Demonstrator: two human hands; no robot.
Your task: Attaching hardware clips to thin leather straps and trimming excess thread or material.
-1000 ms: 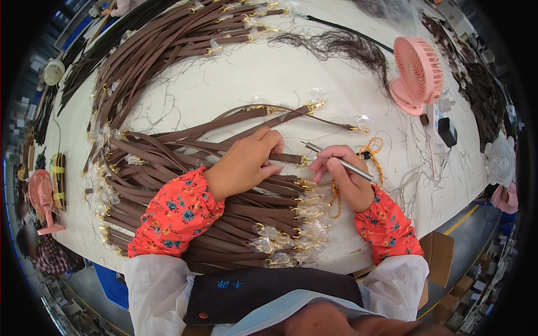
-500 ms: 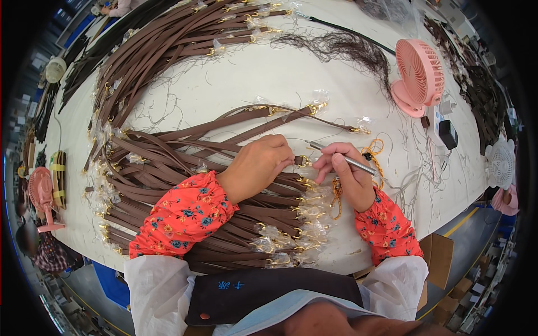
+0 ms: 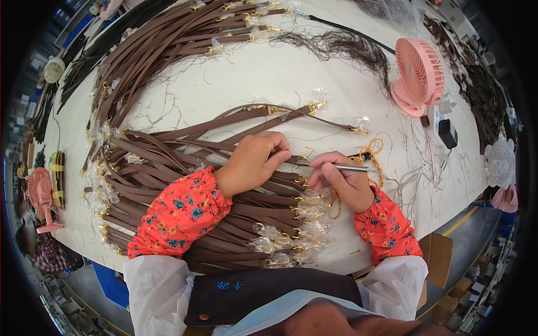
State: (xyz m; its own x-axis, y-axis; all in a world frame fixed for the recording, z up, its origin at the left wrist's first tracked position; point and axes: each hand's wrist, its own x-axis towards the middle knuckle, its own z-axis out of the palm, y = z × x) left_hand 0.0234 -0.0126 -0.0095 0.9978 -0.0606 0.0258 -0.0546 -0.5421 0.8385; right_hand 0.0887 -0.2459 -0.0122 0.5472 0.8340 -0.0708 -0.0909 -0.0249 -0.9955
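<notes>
A thick pile of brown leather straps (image 3: 168,168) with gold clasps wrapped in clear plastic lies across a white table (image 3: 269,73). My left hand (image 3: 255,162) presses down on the end of one strap near its gold clasp. My right hand (image 3: 342,182) grips a thin silver pen-like tool (image 3: 350,167), its tip pointing left toward the clasp between my hands. An orange cord (image 3: 372,157) loops by my right hand. Both forearms wear red flowered sleeve covers.
More brown straps (image 3: 185,33) fan across the far left of the table. A pink desk fan (image 3: 420,75) stands at the far right beside a tuft of dark loose threads (image 3: 347,47) and a small black adapter (image 3: 448,133). Another pink fan (image 3: 40,193) sits at the left edge. Cardboard boxes (image 3: 437,257) stand lower right.
My left hand has slid right along the straps toward my right hand. The right hand with the tool has barely moved.
</notes>
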